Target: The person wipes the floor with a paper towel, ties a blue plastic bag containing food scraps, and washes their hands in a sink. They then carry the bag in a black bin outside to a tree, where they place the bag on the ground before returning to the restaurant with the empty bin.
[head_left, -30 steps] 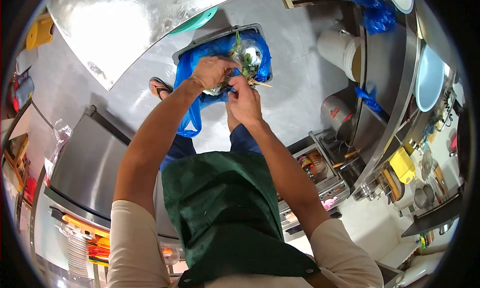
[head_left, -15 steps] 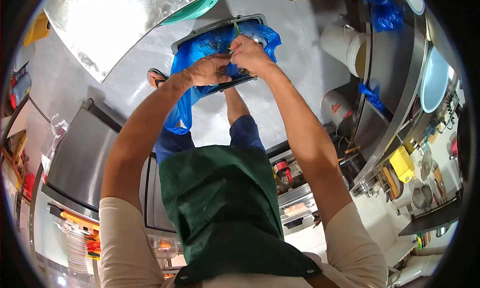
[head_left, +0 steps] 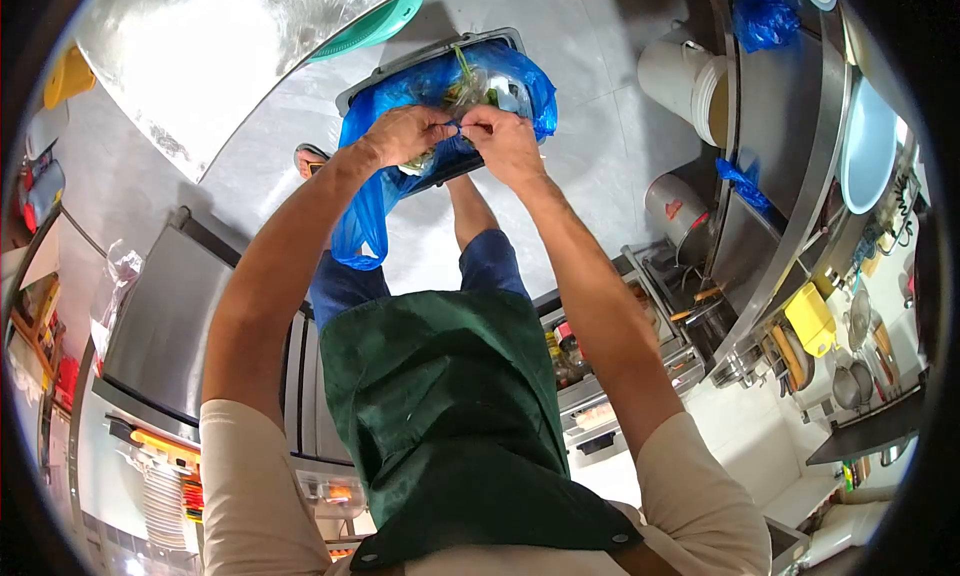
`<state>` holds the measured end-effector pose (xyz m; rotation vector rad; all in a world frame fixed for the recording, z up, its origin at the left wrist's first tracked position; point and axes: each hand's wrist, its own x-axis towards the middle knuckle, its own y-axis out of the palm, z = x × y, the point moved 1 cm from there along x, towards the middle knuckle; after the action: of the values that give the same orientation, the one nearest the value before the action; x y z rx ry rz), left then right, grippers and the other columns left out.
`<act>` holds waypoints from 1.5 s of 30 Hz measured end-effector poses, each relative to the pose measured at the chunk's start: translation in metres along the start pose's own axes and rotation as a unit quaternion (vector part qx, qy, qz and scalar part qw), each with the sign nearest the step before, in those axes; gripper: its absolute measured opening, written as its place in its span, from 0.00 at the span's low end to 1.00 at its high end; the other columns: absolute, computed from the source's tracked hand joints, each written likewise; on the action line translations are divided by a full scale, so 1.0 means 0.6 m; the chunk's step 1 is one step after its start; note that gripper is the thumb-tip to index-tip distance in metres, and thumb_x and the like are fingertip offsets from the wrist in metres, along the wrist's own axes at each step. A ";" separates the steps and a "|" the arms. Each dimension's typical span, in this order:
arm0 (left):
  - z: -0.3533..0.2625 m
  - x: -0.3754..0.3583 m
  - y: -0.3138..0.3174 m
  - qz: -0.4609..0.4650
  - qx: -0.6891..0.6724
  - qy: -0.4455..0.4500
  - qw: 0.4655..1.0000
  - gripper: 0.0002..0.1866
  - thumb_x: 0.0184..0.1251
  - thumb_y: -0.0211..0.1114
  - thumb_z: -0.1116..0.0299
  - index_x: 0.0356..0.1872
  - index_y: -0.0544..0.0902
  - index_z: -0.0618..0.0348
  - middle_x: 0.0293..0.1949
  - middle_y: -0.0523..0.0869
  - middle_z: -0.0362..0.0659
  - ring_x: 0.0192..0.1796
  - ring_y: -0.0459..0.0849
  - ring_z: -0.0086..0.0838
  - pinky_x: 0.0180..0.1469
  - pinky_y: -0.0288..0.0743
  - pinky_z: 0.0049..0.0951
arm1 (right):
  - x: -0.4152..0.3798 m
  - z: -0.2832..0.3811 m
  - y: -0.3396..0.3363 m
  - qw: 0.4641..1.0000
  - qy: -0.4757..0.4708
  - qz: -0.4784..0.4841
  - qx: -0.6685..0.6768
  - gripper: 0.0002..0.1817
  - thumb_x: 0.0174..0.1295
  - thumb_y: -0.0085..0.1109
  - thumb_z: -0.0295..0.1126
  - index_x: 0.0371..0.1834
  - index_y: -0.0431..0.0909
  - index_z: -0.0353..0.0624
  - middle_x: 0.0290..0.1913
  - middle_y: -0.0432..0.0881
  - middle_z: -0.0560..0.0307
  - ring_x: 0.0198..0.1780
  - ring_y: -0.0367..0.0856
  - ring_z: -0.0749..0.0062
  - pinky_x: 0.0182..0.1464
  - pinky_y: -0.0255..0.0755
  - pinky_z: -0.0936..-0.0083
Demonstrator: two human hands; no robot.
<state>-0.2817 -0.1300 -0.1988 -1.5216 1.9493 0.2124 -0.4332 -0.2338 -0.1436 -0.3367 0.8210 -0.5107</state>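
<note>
Viewing a grey rectangular bin [head_left: 425,52] on the grey floor [head_left: 590,166], translucent blue plastic bag [head_left: 395,88] lining it, green leafy scraps [head_left: 463,64] inside, my left hand [head_left: 408,136] and right hand [head_left: 502,144] above, both clamped on a small blue piece [head_left: 457,126].

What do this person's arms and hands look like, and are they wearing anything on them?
These are human hands, with no machinery or cables. The left hand and right hand show no gloves, and no watch or bracelet shows at either wrist; rings are too small to tell. The left sleeve and right sleeve are plain, short and cream-beige, leaving both forearms bare.
</note>
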 end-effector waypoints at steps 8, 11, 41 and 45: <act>0.006 0.002 -0.005 -0.001 -0.108 -0.037 0.994 0.12 0.69 0.61 0.59 0.48 0.86 0.48 0.39 0.89 0.44 0.45 0.86 0.43 0.50 0.78 0.36 | -0.038 -0.060 0.094 0.958 0.145 -0.107 0.224 0.11 0.57 0.62 0.20 0.43 0.77 0.40 0.28 0.82 0.56 0.27 0.81 0.73 0.29 0.76 0.74; -0.030 -0.011 -0.021 -0.068 0.109 0.083 0.988 0.11 0.66 0.64 0.67 0.48 0.85 0.56 0.40 0.88 0.45 0.43 0.86 0.41 0.47 0.79 0.35 | -0.047 -0.051 0.144 0.876 0.195 -0.128 0.423 0.18 0.60 0.61 0.19 0.52 0.72 0.44 0.27 0.76 0.61 0.22 0.77 0.77 0.19 0.71 0.82; -0.021 -0.050 0.049 -0.323 0.025 0.078 0.943 0.04 0.59 0.63 0.76 0.35 0.82 0.58 0.34 0.83 0.48 0.39 0.81 0.48 0.42 0.74 0.42 | -0.042 -0.055 0.162 0.894 0.190 -0.331 0.234 0.10 0.57 0.62 0.36 0.26 0.80 0.41 0.24 0.80 0.53 0.26 0.79 0.58 0.30 0.69 0.65; -0.006 -0.032 0.056 -0.385 0.062 0.017 0.921 0.02 0.59 0.63 0.74 0.32 0.81 0.59 0.33 0.82 0.49 0.39 0.81 0.49 0.43 0.74 0.44 | -0.053 -0.064 0.158 0.881 0.271 -0.365 0.131 0.10 0.55 0.58 0.32 0.29 0.82 0.34 0.29 0.85 0.43 0.33 0.84 0.47 0.39 0.75 0.61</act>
<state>-0.3113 -0.1059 -0.1938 -2.0741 1.2204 -0.2741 -0.4525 -0.1412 -0.1939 -0.2442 1.1429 -1.4605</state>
